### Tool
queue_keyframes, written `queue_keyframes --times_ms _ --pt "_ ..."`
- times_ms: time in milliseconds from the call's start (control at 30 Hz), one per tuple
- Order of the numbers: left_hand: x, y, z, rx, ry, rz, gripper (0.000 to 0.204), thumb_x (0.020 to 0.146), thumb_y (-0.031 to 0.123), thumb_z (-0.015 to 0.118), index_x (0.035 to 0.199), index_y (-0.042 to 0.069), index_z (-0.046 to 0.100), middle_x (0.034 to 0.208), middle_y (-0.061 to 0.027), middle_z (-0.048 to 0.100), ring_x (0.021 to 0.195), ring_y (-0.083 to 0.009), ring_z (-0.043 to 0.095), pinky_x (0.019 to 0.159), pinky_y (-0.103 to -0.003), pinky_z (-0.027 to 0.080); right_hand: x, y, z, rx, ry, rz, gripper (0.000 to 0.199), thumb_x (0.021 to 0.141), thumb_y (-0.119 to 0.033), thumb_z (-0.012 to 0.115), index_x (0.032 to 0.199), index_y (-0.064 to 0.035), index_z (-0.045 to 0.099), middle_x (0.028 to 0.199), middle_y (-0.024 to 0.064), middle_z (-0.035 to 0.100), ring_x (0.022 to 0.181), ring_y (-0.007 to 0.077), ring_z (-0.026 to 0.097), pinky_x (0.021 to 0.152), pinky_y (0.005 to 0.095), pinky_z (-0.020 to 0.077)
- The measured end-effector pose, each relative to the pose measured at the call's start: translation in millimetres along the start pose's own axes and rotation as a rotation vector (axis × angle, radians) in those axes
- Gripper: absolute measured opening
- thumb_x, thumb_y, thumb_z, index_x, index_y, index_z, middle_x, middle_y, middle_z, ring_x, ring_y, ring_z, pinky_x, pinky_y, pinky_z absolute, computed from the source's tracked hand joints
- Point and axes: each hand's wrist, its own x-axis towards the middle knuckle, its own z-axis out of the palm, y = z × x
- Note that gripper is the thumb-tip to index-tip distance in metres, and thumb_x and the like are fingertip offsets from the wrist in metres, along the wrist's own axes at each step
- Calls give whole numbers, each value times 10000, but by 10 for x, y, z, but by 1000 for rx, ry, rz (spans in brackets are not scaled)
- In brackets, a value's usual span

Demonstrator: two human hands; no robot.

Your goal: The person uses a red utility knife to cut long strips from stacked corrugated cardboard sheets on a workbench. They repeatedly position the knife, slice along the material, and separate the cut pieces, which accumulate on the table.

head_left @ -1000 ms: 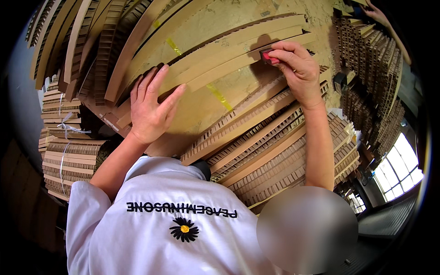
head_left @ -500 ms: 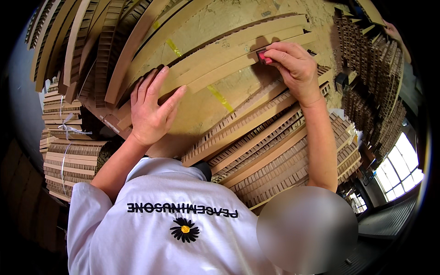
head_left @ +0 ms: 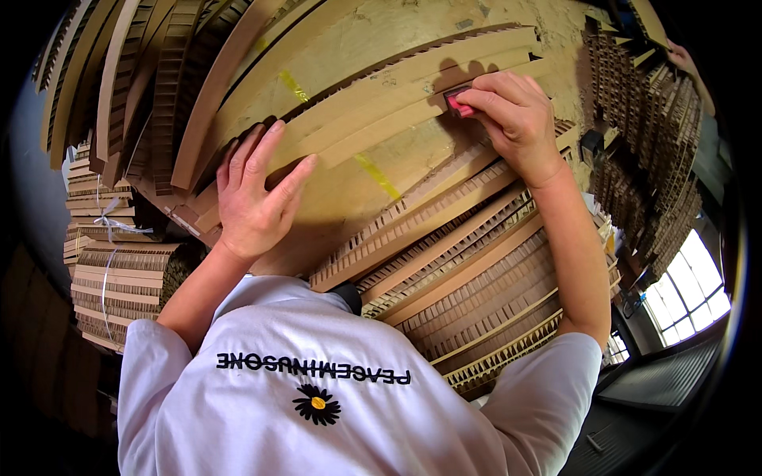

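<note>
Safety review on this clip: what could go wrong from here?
1. The left hand lies flat on the cardboard sheet, possibly in line with the small red tool pinched by the right hand; a slip might reach the fingers.
2. Loose honeycomb strips stacked below could slide.

The left hand (head_left: 255, 202) lies flat on the top cardboard sheet (head_left: 373, 119), left of the right hand (head_left: 512, 119), bundled stacks (head_left: 111, 278) farther left.
</note>
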Motion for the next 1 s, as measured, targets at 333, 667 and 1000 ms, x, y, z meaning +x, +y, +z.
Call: queue_keyframes --times_ms 333,667,1000 --pt "-37 -25 17 -7 21 -20 756 715 93 842 1444 116 642 1604 -207 506 1390 -410 543 1123 -505 427 -11 1 29 31 -7 34 182 819 -111 830 984 -160 767 949 -18 720 852 219 692 725 356 471" --pt "-10 20 -8 -16 0 -25 915 666 55 879 1517 82 545 1610 -206 489 1379 -411 534 1094 -507 431 -54 -80 -75 53 20 129 191 845 -57 825 1005 -151 782 972 -19 742 870 202 700 759 324 508" --pt "126 19 -252 -109 114 -14 849 684 45 866 1483 87 582 1512 -177 548 1330 -402 555 1066 -494 477 -609 -837 -772 518 933 684 133 988 5 755 1119 22 740 1037 22 680 895 100 653 820 238 558"
